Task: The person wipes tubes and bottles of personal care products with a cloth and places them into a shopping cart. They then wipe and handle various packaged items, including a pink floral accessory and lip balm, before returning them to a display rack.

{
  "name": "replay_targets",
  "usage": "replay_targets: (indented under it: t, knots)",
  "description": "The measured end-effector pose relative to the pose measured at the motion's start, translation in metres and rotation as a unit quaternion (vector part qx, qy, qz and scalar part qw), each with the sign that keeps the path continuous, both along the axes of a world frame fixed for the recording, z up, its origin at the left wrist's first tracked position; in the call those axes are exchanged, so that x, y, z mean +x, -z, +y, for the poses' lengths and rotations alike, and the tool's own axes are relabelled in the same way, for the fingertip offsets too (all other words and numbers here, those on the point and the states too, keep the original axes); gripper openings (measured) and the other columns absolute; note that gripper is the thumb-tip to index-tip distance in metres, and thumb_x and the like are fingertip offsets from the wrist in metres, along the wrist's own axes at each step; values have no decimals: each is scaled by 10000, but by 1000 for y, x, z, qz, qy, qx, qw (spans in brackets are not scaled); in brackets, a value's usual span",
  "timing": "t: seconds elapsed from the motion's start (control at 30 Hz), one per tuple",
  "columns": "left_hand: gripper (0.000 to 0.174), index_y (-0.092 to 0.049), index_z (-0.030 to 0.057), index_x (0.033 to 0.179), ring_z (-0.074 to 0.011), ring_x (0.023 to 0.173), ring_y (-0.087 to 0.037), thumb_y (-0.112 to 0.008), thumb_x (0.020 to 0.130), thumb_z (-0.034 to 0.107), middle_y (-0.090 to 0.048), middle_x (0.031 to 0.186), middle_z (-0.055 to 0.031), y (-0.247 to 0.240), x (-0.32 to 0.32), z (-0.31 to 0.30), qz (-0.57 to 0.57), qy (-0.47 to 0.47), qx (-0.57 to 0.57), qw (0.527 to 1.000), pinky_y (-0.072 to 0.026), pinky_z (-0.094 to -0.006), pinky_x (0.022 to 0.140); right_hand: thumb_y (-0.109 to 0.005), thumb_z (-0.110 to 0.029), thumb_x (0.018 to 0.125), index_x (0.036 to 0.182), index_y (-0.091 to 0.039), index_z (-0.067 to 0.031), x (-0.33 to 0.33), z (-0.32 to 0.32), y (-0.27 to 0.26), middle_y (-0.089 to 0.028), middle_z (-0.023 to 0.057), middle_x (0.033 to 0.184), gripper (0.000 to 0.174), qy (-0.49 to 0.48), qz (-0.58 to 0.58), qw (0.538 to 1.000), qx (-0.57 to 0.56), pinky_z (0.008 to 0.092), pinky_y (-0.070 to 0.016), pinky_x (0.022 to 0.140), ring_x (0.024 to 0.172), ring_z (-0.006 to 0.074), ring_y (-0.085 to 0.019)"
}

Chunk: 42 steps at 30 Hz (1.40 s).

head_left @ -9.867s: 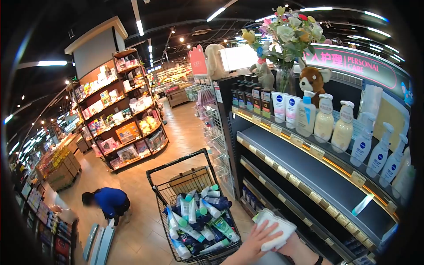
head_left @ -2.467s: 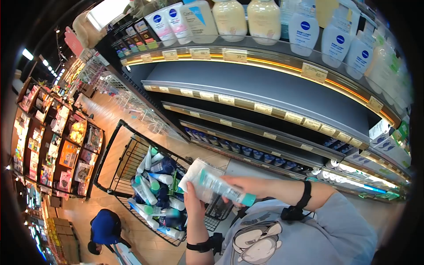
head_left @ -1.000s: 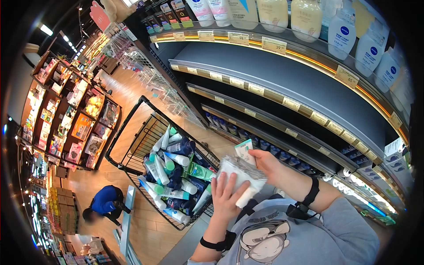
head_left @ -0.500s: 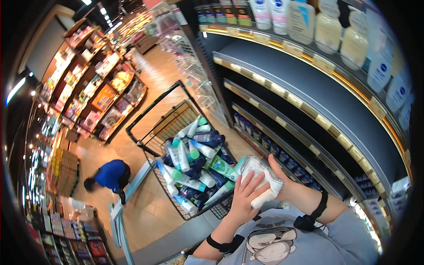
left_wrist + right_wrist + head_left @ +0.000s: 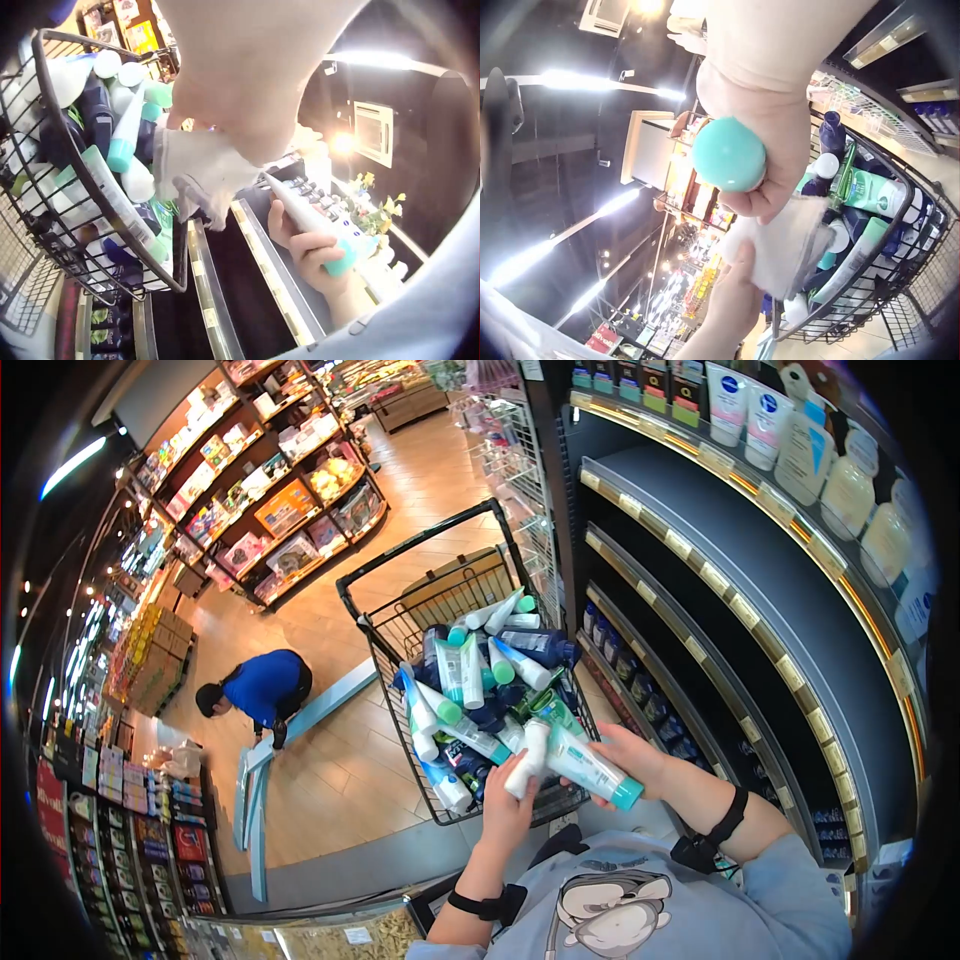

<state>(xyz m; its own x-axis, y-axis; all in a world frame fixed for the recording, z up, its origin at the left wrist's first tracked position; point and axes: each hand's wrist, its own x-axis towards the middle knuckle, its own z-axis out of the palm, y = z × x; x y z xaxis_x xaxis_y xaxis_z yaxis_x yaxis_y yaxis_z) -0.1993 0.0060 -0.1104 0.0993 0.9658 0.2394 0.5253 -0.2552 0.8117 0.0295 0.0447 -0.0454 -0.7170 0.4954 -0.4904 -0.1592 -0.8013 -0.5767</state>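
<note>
In the head view, the left hand [image 5: 507, 800] grips a white cloth [image 5: 531, 756], fingers bent round it. The right hand [image 5: 634, 758], between 2 and 3 o'clock from it, curls round a white tube [image 5: 582, 762], whose teal cap [image 5: 628, 793] points toward 4 o'clock. Cloth and tube are side by side; whether they touch is unclear. At 11 o'clock from the hands stands a cart [image 5: 421, 538] heaped with tubes and bottles [image 5: 545, 648]; at 2 o'clock, a shelf [image 5: 760, 550]; near 10 o'clock, a stooping person in blue [image 5: 265, 685].
</note>
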Motion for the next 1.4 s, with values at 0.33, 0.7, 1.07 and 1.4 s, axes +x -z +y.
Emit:
replay_targets:
  t: [0.33, 0.7, 1.07, 1.4]
  knots:
    - [408, -571, -29, 1142, -168, 926, -597, -488, 956, 326, -638, 1029, -111, 33, -73, -5, -285, -198, -225, 911, -467, -300, 799, -597, -70, 781, 1407, -315, -209, -54, 54, 76, -478, 192, 1211, 700, -105, -340, 694, 625, 436, -385, 958, 1089, 368, -482]
    - [429, -496, -32, 1219, -201, 996, -588, -500, 952, 305, -594, 1131, -129, 22, -73, 3, -406, -212, -209, 864, -466, -316, 840, -650, -30, 725, 1313, -420, -109, -43, 56, 108, -443, 152, 1270, 637, 10, -435, 574, 693, 432, -364, 990, 1181, 342, -429]
    - [563, -427, -54, 1241, -272, 1008, -593, -599, 886, 348, -556, 1156, -195, -72, 26, 52, -379, -94, -237, 890, -513, -385, 805, -578, -93, 791, 1090, -563, -65, 112, -45, 92, -570, 105, 1061, 301, 215, -546, 522, 619, 410, -436, 884, 1013, 306, -537]
    - [492, -432, -18, 1256, -256, 1013, -585, -583, 904, 292, -554, 1162, -165, -70, 216, 33, -280, 231, -339, 868, -505, -384, 820, -633, -114, 769, 1167, -463, -5, 262, -269, 157, -530, 195, 1076, 446, 607, -685, 368, 165, 404, -437, 884, 1006, 335, -532]
